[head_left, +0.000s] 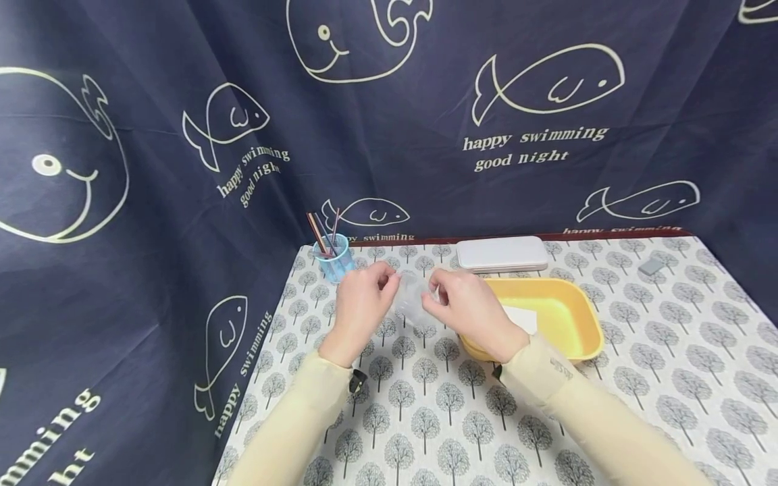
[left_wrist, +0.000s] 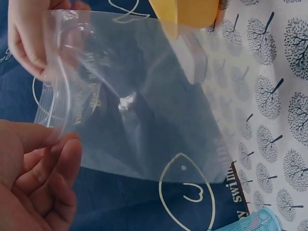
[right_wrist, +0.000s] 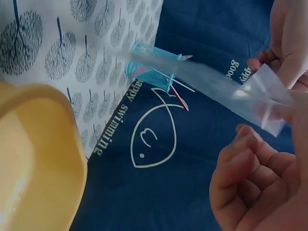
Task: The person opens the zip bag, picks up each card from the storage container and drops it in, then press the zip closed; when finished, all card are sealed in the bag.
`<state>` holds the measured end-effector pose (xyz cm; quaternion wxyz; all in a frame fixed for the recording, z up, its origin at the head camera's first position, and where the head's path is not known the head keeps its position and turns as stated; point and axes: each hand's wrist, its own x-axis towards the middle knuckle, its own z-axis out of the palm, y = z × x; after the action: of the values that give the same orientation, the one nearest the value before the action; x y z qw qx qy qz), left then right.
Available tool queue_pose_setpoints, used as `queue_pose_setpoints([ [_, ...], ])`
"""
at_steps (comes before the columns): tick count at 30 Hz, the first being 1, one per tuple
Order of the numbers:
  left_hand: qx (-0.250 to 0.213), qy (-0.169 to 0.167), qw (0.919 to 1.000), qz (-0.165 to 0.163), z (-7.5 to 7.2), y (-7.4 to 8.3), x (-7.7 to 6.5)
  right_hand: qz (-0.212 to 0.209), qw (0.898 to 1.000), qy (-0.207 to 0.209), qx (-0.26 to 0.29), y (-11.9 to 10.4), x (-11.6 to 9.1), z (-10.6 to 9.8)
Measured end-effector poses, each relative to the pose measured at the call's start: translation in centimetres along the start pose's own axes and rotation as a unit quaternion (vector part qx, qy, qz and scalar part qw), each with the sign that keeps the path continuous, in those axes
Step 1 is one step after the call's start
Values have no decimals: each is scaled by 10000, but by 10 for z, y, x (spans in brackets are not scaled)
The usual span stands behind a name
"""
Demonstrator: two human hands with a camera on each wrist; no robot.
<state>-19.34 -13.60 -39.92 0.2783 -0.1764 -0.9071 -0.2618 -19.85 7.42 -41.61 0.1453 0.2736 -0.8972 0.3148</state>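
A clear zip-top plastic bag [left_wrist: 139, 106] hangs between the two hands above the table. My left hand [head_left: 362, 300] pinches its zip edge between thumb and fingers, at the lower left in the left wrist view. At the bag's other upper corner, my right hand [head_left: 471, 304] holds the same edge, its fingers curled. The bag looks flat and see-through; the curtain shows behind it. In the right wrist view the bag [right_wrist: 240, 96] appears nearly edge-on, and the right thumb partly hides its end.
A yellow basin [head_left: 586, 324] with a white paper-like piece [head_left: 521, 318] stands beside the right forearm. Behind are a white case [head_left: 502, 254] and, to the left, a blue mesh cup [head_left: 336, 262] holding pencils. A small grey block [head_left: 652, 265] lies at the far right.
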Motion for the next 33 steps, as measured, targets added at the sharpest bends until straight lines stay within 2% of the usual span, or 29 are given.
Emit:
queue_pose_setpoints([
  [4, 71, 128, 9999, -71, -2, -2, 1, 331, 9993, -147, 72, 1, -4, -1],
  [9, 78, 76, 9998, -148, -5, -4, -2, 690, 9969, -372, 83, 7, -7, -3],
  [15, 68, -155, 9998, -77, -8, -7, -8, 749, 9961, -410, 236, 12, -9, -5],
  [19, 33, -446, 9990, -69, -11, -9, -14, 714, 9962, -370, 340, 14, -10, -4],
  [23, -18, -707, 9974, 151, -15, -10, -19, 665, 9965, -335, 371, 15, -10, -3],
  [30, -162, -1117, 9899, 863, -20, -14, -18, 578, 9974, -320, 288, 15, -10, -4],
  [33, -250, -1161, 9878, 1011, -19, -14, -19, 570, 9976, -297, 247, 15, -10, -3],
])
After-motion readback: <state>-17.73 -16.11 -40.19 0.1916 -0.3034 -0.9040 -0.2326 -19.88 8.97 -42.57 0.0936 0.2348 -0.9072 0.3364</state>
